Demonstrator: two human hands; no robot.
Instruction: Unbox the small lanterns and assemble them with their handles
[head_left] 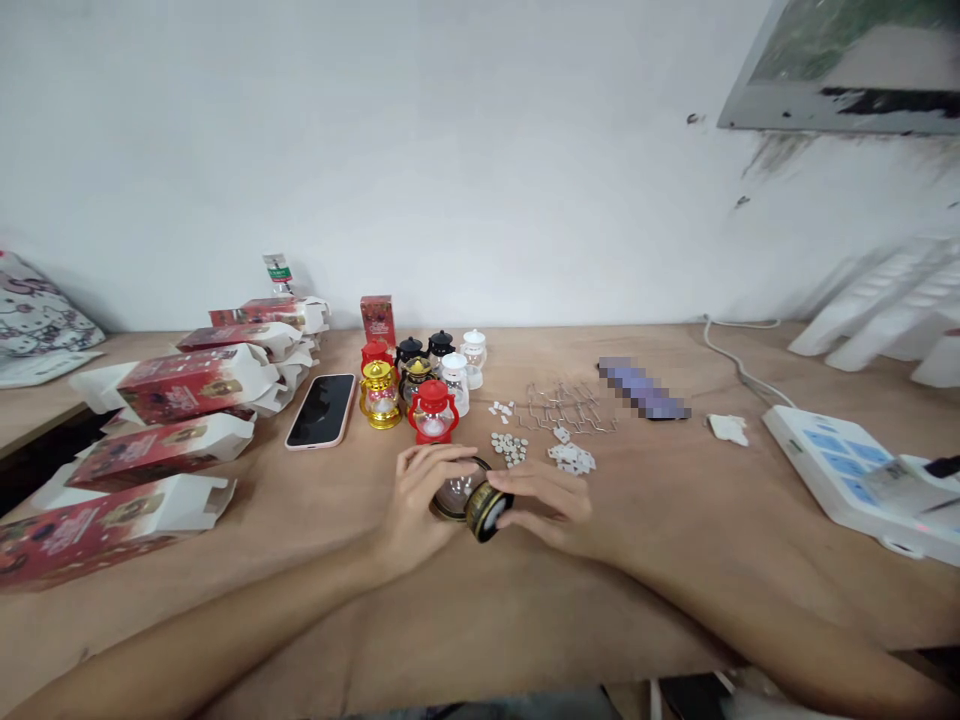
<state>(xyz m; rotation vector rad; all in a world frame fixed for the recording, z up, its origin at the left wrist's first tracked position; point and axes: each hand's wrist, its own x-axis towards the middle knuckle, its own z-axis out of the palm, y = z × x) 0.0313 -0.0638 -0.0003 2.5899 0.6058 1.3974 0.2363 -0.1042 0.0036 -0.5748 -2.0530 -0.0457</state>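
Over the middle of the table, a small black-and-gold lantern (452,497) with a clear body lies tilted between my two hands. My left hand (420,500) is closed around its clear body. The fingers and thumb of my right hand (551,505) pinch the black-and-gold round base (484,510), whose pale underside faces right. Whether base and body are joined I cannot tell. Just beyond my hands stands a red lantern (433,415), with a gold lantern (381,397), a white lantern (455,383) and several others behind it.
Small round discs (510,447), white plastic pieces (572,458) and bent wires (562,405) lie beyond my right hand. A phone (322,411) and opened red boxes (187,383) are left. On the right are a purple item (643,388), crumpled white scrap (727,429) and power strip (847,470).
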